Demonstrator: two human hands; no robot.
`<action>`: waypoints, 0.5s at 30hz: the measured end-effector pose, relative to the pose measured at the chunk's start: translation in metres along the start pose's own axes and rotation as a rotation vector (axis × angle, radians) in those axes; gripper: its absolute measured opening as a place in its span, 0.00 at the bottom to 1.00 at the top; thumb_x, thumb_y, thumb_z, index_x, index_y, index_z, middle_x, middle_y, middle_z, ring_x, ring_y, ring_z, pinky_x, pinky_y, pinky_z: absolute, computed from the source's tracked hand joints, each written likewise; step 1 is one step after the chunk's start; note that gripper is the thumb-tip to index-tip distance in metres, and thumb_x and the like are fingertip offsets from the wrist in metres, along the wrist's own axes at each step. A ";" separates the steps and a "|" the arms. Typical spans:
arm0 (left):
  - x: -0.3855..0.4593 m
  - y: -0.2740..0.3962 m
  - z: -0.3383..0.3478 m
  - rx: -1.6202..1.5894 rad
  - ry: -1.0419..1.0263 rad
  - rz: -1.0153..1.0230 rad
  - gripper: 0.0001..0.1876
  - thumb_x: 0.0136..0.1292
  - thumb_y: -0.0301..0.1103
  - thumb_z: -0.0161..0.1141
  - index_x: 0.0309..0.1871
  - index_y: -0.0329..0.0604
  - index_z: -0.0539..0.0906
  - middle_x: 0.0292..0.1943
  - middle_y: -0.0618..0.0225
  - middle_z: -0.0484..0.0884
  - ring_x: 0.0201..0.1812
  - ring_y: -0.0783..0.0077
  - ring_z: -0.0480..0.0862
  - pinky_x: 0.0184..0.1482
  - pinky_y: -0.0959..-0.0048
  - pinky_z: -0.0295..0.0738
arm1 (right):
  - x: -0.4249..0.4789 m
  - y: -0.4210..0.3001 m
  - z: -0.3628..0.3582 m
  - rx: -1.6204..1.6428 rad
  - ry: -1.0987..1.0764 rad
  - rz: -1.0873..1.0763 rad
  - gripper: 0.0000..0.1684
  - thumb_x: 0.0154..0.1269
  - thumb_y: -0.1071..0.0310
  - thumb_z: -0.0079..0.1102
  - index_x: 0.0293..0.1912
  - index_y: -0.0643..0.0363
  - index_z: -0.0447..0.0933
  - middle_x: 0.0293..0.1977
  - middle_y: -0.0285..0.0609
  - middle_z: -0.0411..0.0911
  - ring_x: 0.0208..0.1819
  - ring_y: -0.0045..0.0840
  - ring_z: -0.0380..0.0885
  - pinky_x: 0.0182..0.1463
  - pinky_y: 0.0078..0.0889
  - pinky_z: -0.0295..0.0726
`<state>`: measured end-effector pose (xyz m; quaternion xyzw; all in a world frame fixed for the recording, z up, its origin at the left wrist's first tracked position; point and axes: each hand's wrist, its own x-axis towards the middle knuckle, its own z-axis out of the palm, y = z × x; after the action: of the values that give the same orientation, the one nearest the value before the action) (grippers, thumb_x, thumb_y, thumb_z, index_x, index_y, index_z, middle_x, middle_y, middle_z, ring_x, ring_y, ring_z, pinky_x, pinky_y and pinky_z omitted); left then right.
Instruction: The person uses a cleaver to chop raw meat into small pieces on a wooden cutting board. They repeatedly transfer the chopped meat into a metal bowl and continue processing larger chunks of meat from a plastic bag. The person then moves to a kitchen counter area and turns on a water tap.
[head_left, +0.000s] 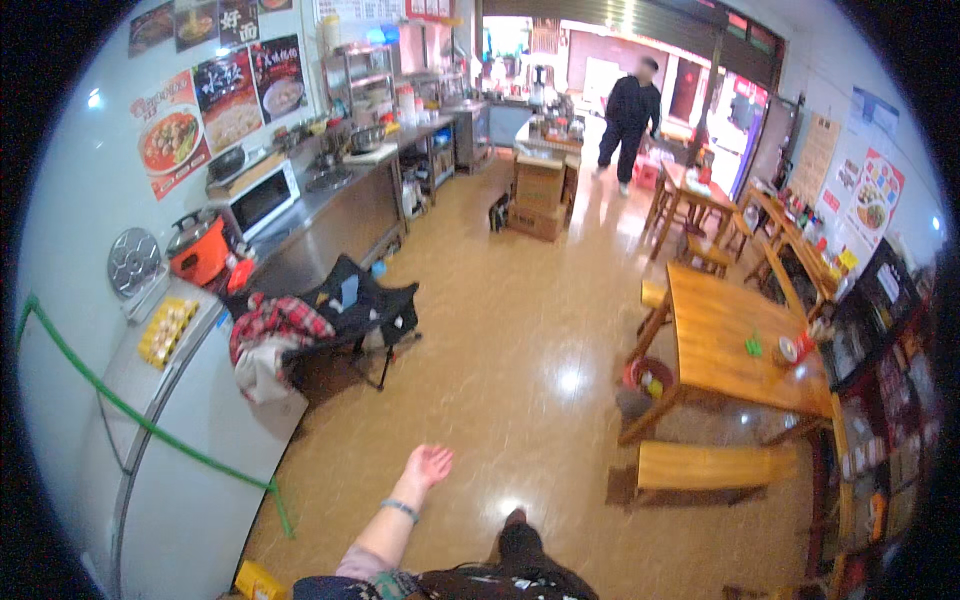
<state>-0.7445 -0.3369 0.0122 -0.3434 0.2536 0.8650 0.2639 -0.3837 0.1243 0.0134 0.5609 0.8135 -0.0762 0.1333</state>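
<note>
My left hand (430, 465) reaches forward over the tiled floor (480, 352), palm up, fingers loosely curled and holding nothing. A bracelet (400, 510) circles the wrist below it. My right hand is out of view. One shoe (516, 517) of mine shows on the floor ahead of my dark clothing. To the left of the hand stands a white chest freezer (195, 450) with a green hose or pole (150, 424) across it. Beyond the hand is a black folding chair (375, 300), with a red plaid garment (281, 322) draped over its side.
A wooden table (739, 337) and a wooden bench (712, 466) stand to the right. Stacked cardboard boxes (538, 196) sit farther ahead. A person (630, 112) in dark clothes is near the open shopfront. Along the left wall runs a steel counter (337, 202) with a microwave (262, 196).
</note>
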 end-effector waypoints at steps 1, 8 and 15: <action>0.012 0.015 0.007 -0.001 0.036 0.025 0.15 0.50 0.36 0.47 0.42 0.41 0.68 0.53 0.59 0.66 0.54 0.61 0.66 0.47 0.60 0.64 | 0.027 -0.028 -0.010 0.007 0.000 -0.015 0.14 0.52 0.60 0.49 0.34 0.60 0.74 0.35 0.50 0.73 0.36 0.40 0.72 0.37 0.37 0.72; 0.032 0.154 0.097 -0.114 0.103 0.266 0.09 0.46 0.34 0.51 0.31 0.41 0.70 0.50 0.58 0.67 0.51 0.58 0.68 0.46 0.61 0.65 | 0.172 -0.313 -0.041 0.225 -0.015 -0.311 0.16 0.50 0.56 0.53 0.29 0.60 0.75 0.30 0.49 0.76 0.32 0.38 0.75 0.34 0.37 0.73; 0.075 0.314 0.113 -0.271 0.287 0.501 0.10 0.41 0.35 0.55 0.29 0.47 0.69 0.44 0.65 0.66 0.45 0.63 0.68 0.41 0.59 0.65 | 0.110 -0.750 -0.140 0.214 -0.107 -0.984 0.16 0.42 0.54 0.61 0.28 0.56 0.76 0.35 0.46 0.74 0.39 0.33 0.73 0.39 0.35 0.72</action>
<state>-1.0416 -0.4749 0.1102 -0.4210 0.2472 0.8716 -0.0439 -1.1385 -0.0079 0.0946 0.1172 0.9611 -0.2414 0.0649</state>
